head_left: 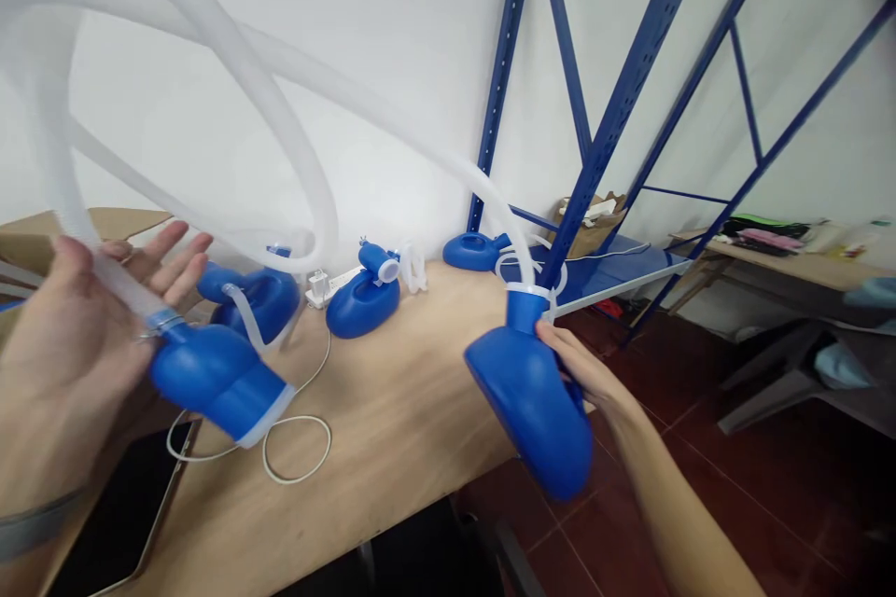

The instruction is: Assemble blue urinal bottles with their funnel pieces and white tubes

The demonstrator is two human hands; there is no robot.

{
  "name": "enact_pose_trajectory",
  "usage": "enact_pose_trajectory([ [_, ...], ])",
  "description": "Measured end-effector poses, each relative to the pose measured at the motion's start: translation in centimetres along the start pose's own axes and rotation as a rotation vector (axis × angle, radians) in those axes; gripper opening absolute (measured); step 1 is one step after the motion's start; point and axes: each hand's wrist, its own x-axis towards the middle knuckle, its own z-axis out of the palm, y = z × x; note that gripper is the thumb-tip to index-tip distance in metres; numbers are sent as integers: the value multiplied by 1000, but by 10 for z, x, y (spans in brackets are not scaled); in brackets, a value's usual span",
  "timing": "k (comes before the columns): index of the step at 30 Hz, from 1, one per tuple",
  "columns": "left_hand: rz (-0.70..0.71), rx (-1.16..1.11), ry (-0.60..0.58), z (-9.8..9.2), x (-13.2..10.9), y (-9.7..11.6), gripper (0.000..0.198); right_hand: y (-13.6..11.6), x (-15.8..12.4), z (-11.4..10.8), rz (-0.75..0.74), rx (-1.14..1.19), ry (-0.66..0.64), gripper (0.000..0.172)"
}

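Nearest the camera, at the left of the head view, the left hand (80, 336) is held with its fingers spread, a pale hose (392, 117) being laid across the palm rather than gripped. Because of that loose hold, the hose could be let slip, and the blue cup (217, 378) at its end, lower left, could be dropped onto the phone (122, 513). At centre right, the handle of a blue bottle (528, 392) is clasped by the right hand (588, 368), whose fingers are partly hidden; since the bottle is held at the edge of the table (392, 410), it could be lost to the tiled floor (574, 522) if the grasp were loosened. Its neck could also be tugged if the springy loops were caught on the rack (628, 79), upper right. Two hands and one phone are counted, with four blue bottles: one held, and three others (364, 306) stood along the back of the table. Whether one hose or two is looped at upper left cannot be told surely, the coils being blurred and cut off.
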Motion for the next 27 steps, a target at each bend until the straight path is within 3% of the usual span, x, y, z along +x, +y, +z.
enact_pose_trajectory([
  [5, -201, -160, 119, 35, -16, -40, 57, -8, 34, 56, -17, 226, -233, 63],
  [8, -267, -227, 75, 50, -27, -53, 53, -12, 42, 76, -1, 277, -289, 53],
  [13, -251, -272, 67, 64, -44, -78, 48, -16, 32, 95, 68, 340, -305, 49],
  [18, -174, -296, 163, 67, -60, -110, 47, -14, 15, 114, 60, 584, -304, 41],
  [22, -135, -348, 191, 74, -72, -118, 45, -12, 2, 127, 60, 759, -240, 41],
  [27, -93, -433, 126, 90, -76, -132, 42, -12, -12, 134, 102, 880, -287, 42],
])
